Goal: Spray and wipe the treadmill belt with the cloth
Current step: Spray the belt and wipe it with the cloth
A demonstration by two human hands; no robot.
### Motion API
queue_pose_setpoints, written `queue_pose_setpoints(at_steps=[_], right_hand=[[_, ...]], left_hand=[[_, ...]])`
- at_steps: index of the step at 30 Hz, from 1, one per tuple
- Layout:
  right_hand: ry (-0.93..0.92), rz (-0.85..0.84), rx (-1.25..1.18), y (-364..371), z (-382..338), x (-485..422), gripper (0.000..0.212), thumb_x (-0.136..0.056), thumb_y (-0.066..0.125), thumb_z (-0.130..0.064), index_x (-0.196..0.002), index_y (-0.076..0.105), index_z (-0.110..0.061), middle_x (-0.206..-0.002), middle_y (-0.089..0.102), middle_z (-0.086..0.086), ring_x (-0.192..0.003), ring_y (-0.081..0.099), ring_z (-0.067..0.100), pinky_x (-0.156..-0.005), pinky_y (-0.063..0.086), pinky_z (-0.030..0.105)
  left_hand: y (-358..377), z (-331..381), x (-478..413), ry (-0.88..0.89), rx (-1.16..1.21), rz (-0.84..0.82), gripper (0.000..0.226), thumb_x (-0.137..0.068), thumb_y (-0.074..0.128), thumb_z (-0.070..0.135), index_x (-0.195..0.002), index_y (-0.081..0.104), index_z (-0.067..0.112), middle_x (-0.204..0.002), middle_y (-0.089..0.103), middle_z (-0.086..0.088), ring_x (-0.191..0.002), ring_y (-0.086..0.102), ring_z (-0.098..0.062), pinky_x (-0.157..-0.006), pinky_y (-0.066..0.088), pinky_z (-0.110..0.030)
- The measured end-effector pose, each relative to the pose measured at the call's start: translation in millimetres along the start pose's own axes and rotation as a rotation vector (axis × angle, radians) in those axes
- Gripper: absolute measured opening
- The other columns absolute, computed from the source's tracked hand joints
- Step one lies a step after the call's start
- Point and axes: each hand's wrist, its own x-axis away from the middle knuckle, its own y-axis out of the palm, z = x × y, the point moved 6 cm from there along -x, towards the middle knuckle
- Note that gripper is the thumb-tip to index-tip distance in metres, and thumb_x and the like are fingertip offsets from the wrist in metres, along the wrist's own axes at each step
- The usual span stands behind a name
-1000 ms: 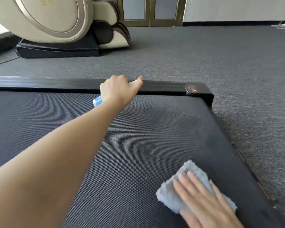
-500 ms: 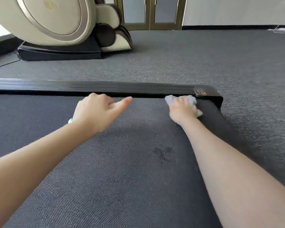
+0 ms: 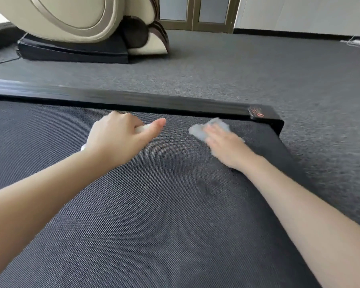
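Head view: cloth (image 3: 204, 129) near label (image 3: 258, 113), perhaps orange, unreadable.

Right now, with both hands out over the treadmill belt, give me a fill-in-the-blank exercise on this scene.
1. The right hand presses flat on a pale grey ____.
2. The left hand grips a mostly hidden white ____ bottle above the belt.
3. Beyond the treadmill's black frame, a cream massage chair stands on grey ____.

Missing words: cloth; spray; carpet.
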Motion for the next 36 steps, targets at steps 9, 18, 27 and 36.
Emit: queue_pose_setpoints(at_steps=[9,18,27,36], right_hand=[[0.255,-0.100,-0.094,-12.2,6.9,10.5,0.046,-0.103,0.027,-0.018,-0.149,0.024,-0.016,-0.156,0.021,0.006,-0.141,0.024,0.027,-0.110,0.026,0.040],[-0.581,-0.061,-0.321,-32.9,-129.5,186.5,0.044,-0.102,0.038,-0.034,-0.143,0.042,-0.020,-0.153,0.033,-0.008,-0.144,0.019,0.006,-0.118,0.017,0.033],[0.153,-0.113,-0.005,-3.7,49.0,-2.6,0.059,-0.094,0.034,-0.011,-0.150,0.019,-0.018,-0.154,0.021,0.006,-0.139,0.023,0.027,-0.110,0.028,0.048],[-0.225,-0.072,-0.392,-21.3,-100.1,115.3,0.046,-0.100,0.033,-0.028,-0.145,0.037,-0.018,-0.152,0.034,-0.004,-0.143,0.022,0.011,-0.116,0.022,0.040]], left_hand=[[3.3,9.4,12.4,0.011,0.020,-0.035,0.085,-0.067,0.013,0.088,-0.050,0.040,0.010,-0.046,0.047,-0.004,-0.056,0.053,-0.027,-0.053,0.035,-0.032],[-0.4,13.4,17.5,0.021,0.010,-0.025,0.092,-0.068,0.014,0.087,-0.055,0.055,0.006,-0.050,0.057,-0.008,-0.061,0.058,-0.031,-0.063,0.047,-0.036],[4.5,10.7,23.0,0.048,0.025,-0.028,0.094,-0.070,0.015,0.087,-0.059,0.051,0.000,-0.050,0.056,-0.012,-0.058,0.057,-0.029,-0.058,0.044,-0.034],[2.2,25.9,34.8,0.032,0.046,-0.047,0.080,-0.068,0.015,0.087,-0.050,0.031,0.011,-0.045,0.040,-0.003,-0.051,0.046,-0.026,-0.054,0.033,-0.034]])
